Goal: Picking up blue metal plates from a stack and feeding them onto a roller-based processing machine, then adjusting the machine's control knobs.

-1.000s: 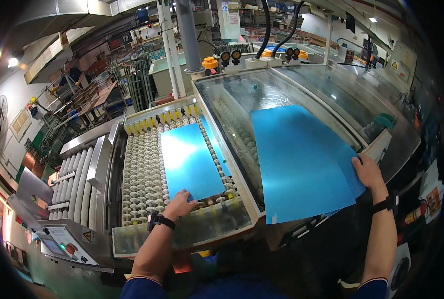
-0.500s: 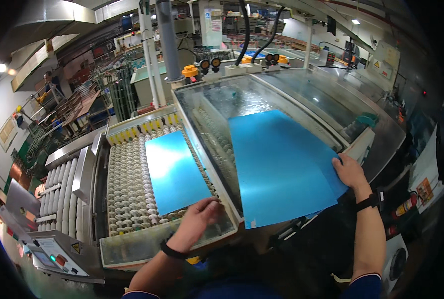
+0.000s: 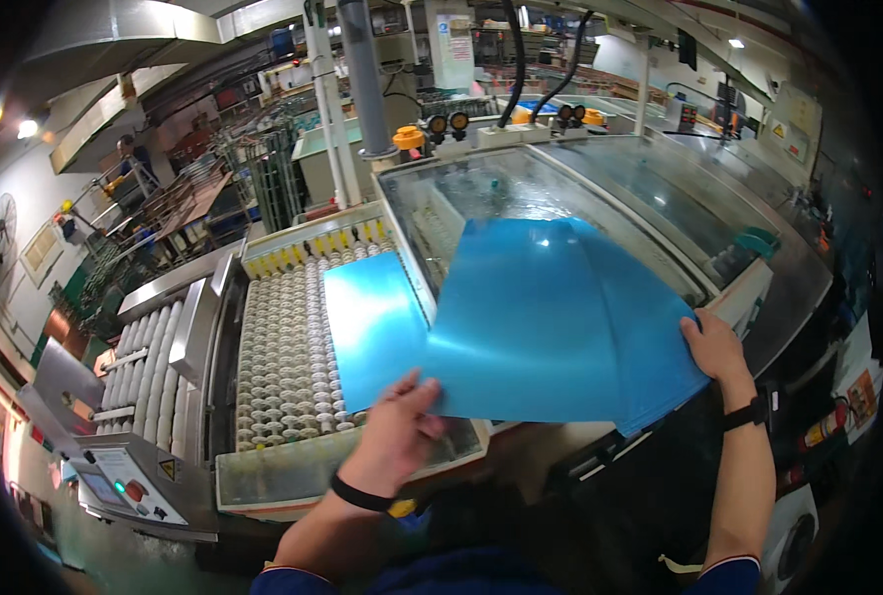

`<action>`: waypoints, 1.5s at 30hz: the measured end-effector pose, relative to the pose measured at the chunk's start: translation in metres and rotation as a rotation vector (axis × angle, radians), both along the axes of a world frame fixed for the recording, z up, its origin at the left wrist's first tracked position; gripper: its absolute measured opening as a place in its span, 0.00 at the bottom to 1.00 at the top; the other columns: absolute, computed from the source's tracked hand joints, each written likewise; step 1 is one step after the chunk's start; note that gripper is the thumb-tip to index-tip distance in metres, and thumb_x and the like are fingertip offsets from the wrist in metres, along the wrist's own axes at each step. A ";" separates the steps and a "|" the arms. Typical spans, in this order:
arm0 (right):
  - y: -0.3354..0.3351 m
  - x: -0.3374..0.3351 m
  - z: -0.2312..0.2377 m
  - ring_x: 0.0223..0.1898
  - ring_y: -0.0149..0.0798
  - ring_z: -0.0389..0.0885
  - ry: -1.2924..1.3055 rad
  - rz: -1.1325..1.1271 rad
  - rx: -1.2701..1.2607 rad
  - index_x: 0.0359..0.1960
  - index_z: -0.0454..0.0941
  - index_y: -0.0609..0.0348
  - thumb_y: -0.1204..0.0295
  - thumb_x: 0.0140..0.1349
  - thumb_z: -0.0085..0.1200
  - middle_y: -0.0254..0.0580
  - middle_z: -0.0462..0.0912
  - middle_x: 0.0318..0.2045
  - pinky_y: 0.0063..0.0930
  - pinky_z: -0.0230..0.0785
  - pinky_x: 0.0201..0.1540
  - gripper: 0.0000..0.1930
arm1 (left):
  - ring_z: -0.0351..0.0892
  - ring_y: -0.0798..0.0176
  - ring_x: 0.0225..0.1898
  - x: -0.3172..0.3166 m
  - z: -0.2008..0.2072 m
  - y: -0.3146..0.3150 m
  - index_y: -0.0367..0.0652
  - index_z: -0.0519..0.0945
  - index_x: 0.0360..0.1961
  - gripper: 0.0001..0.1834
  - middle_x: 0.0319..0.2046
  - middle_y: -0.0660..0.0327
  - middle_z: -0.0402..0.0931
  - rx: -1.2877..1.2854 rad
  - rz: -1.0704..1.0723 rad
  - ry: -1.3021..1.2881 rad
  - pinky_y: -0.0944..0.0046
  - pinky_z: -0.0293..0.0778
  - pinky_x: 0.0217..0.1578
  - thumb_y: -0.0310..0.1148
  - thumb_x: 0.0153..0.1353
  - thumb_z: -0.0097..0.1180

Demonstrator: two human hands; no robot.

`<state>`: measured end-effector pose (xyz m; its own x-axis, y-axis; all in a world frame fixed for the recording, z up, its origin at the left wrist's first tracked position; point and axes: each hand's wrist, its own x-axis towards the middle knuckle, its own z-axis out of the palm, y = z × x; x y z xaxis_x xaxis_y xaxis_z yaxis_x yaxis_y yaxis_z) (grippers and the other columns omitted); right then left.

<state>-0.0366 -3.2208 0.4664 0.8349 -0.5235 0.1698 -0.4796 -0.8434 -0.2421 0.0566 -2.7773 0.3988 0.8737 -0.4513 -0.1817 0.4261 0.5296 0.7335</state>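
Note:
My right hand is closed on the right edge of a small stack of thin blue sheets, thumb on top. The top blue sheet fans out to the left from that stack. At its near left corner, my left hand has its fingers closed in a pinch; the fingertips are partly hidden. Another blue sheet lies flat on the conveyor's roller wheels, its right part covered by the top sheet.
A clear-covered wet tank stands behind the sheets. At the left are white rollers and a control panel with a lit green button. A grey pipe rises behind the conveyor. A person stands far left.
The top sheet has swung left and fanned away from the stack, now overlapping the sheet on the rollers. My left hand has come to its near left corner. The view has shifted slightly.

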 end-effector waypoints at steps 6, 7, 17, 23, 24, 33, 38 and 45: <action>-0.001 0.000 0.000 0.58 0.61 0.76 -0.016 -0.028 -0.019 0.59 0.75 0.62 0.50 0.69 0.45 0.60 0.80 0.54 0.47 0.68 0.59 0.28 | 0.77 0.66 0.28 0.049 -0.006 0.129 0.38 0.78 0.51 0.11 0.34 0.62 0.79 0.224 0.351 -0.135 0.67 0.72 0.24 0.27 0.72 0.47; -0.003 -0.001 -0.001 0.58 0.61 0.76 -0.020 -0.023 -0.019 0.59 0.75 0.62 0.50 0.69 0.45 0.60 0.80 0.54 0.47 0.68 0.59 0.28 | 0.76 0.66 0.26 0.063 -0.018 0.156 0.38 0.78 0.50 0.10 0.34 0.61 0.80 0.255 0.393 -0.158 0.67 0.72 0.24 0.27 0.72 0.46; 0.000 0.000 -0.004 0.59 0.60 0.76 -0.073 -0.073 -0.042 0.57 0.76 0.65 0.52 0.69 0.47 0.63 0.79 0.54 0.45 0.67 0.61 0.28 | 0.78 0.62 0.27 0.149 -0.135 0.322 0.36 0.76 0.48 0.10 0.34 0.58 0.80 0.438 0.512 -0.112 0.62 0.77 0.26 0.28 0.74 0.44; 0.004 0.003 -0.001 0.56 0.61 0.78 -0.132 -0.015 0.077 0.56 0.76 0.68 0.57 0.68 0.50 0.65 0.81 0.51 0.42 0.69 0.58 0.25 | 0.78 0.59 0.30 0.160 -0.148 0.335 0.36 0.74 0.55 0.13 0.39 0.55 0.79 0.547 0.547 0.145 0.58 0.76 0.26 0.28 0.75 0.41; 0.008 0.004 0.001 0.55 0.60 0.79 -0.135 -0.027 0.108 0.55 0.76 0.69 0.58 0.68 0.50 0.65 0.81 0.50 0.41 0.69 0.58 0.25 | 0.78 0.59 0.29 0.162 -0.149 0.338 0.37 0.73 0.55 0.13 0.39 0.55 0.79 0.527 0.561 0.151 0.59 0.77 0.27 0.28 0.75 0.42; 0.005 0.002 0.000 0.54 0.59 0.79 -0.133 -0.001 0.078 0.54 0.76 0.70 0.60 0.68 0.50 0.64 0.81 0.49 0.41 0.68 0.58 0.23 | 0.79 0.61 0.34 0.164 -0.142 0.321 0.38 0.75 0.48 0.08 0.37 0.59 0.78 0.698 0.488 0.233 0.59 0.77 0.28 0.27 0.73 0.45; 0.001 0.003 -0.005 0.52 0.59 0.80 -0.139 -0.007 0.083 0.51 0.76 0.69 0.60 0.67 0.49 0.64 0.81 0.47 0.41 0.68 0.55 0.22 | 0.77 0.49 0.51 0.171 -0.150 0.317 0.33 0.78 0.47 0.18 0.46 0.46 0.79 1.597 0.327 0.015 0.47 0.76 0.47 0.38 0.65 0.58; 0.005 0.005 0.000 0.54 0.60 0.79 -0.105 -0.011 0.077 0.54 0.76 0.70 0.59 0.67 0.50 0.64 0.81 0.50 0.41 0.68 0.58 0.24 | 0.58 0.34 0.70 0.171 -0.162 0.284 0.32 0.65 0.67 0.52 0.67 0.32 0.60 1.894 -0.039 -0.520 0.44 0.61 0.67 0.58 0.50 0.68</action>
